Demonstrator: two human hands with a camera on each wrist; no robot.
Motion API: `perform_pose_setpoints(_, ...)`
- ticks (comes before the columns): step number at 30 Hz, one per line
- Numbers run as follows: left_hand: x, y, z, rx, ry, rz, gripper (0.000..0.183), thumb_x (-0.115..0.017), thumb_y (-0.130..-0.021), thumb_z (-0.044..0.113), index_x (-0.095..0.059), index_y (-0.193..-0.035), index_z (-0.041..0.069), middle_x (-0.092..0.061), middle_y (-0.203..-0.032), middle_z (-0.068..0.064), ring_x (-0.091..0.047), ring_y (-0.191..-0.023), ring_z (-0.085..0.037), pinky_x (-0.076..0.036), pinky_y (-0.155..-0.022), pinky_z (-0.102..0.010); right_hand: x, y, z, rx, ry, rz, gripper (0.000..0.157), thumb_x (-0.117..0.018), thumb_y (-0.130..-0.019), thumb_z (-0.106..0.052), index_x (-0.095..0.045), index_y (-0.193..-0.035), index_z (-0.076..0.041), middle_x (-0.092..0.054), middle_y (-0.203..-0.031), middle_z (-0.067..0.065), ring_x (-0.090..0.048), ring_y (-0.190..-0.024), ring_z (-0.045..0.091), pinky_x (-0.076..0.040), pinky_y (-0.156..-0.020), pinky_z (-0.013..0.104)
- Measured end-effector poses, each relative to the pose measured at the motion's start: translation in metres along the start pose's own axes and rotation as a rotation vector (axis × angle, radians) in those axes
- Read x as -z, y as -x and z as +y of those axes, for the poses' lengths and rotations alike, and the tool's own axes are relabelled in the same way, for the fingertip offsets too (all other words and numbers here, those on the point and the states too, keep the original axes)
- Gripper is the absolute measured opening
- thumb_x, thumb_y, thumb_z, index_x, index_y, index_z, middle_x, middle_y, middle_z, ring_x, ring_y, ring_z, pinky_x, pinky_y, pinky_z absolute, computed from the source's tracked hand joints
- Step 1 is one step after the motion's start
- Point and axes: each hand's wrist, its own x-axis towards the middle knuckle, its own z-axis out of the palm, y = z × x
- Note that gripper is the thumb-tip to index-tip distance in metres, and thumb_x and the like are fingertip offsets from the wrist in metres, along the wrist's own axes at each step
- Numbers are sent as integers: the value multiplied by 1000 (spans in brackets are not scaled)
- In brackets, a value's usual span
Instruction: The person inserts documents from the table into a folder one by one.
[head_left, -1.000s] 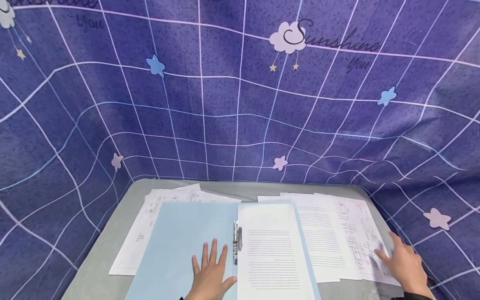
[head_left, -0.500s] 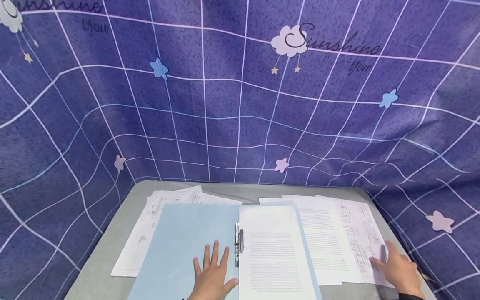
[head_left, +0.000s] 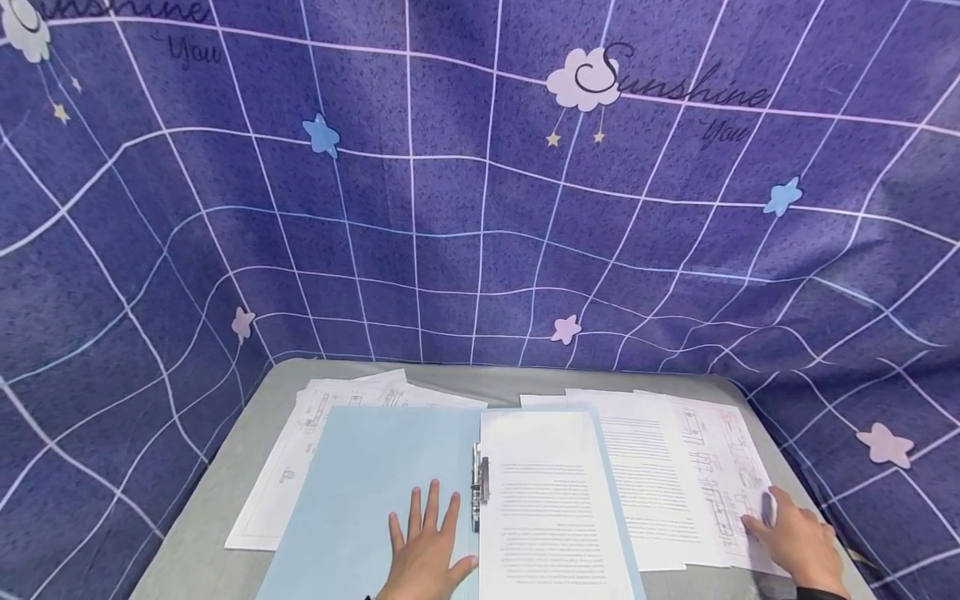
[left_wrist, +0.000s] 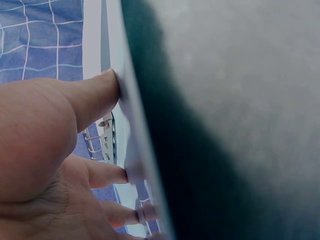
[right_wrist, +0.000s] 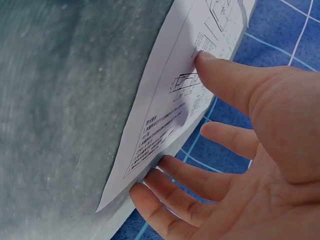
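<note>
An open light blue folder (head_left: 375,467) lies in the middle of the table, with a metal clip (head_left: 477,492) along its spine. A printed text page (head_left: 551,508) covers its right side. My left hand (head_left: 423,554) rests on the bare left cover, fingers spread and straight, thumb tip at the page's edge. At the far right, my right hand (head_left: 806,537) is beside a sheet with line drawings (head_left: 738,467). In the right wrist view the thumb (right_wrist: 220,70) touches that sheet, while the loosely bent fingertips (right_wrist: 140,192) rest along its edge at the tabletop.
Text sheets (head_left: 648,467) lie fanned between the folder and the drawing sheet. More drawing sheets (head_left: 273,492) stick out under the folder's left side. The grey table (head_left: 191,533) is backed and flanked by a purple checked curtain (head_left: 450,208) with stars.
My right hand has come left and down onto the drawing sheet's right edge, then stayed there. The left hand keeps its place on the folder. The head view has shifted slightly.
</note>
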Motion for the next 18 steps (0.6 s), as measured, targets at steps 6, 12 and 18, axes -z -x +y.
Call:
perform_pose_setpoints(6, 0, 0, -1, -2, -7, 4, 91, -80, -85, 47, -44, -152, -2, -15, -165, -33, -4, -150, -59, 2, -104, -86, -1, -1, -1, -21, -23, -6, 76, -74, -90, -34, -37, -140, 10, -41, -128, 51, -38, -112, 77, -44, -82, 77)
perform_pose_setpoints(12, -1, 0, -1, 0, -14, 10, 91, -80, -85, 48, -44, -153, -1, -15, -165, -32, -4, -150, -59, 2, -105, -86, -3, -4, -2, -22, -33, -5, 71, -74, -91, -30, -40, -139, 10, -42, -126, 50, -39, -111, 76, -46, -77, 76)
perform_pose_setpoints(18, -1, 1, 0, -3, -14, 8, 91, -80, -85, 48, -44, -153, -1, -14, -165, -33, -4, -150, -59, 2, -105, -85, -3, -3, -2, 0, -43, 22, 68, -75, -89, -26, -43, -136, 11, -43, -124, 51, -40, -108, 76, -45, -77, 75)
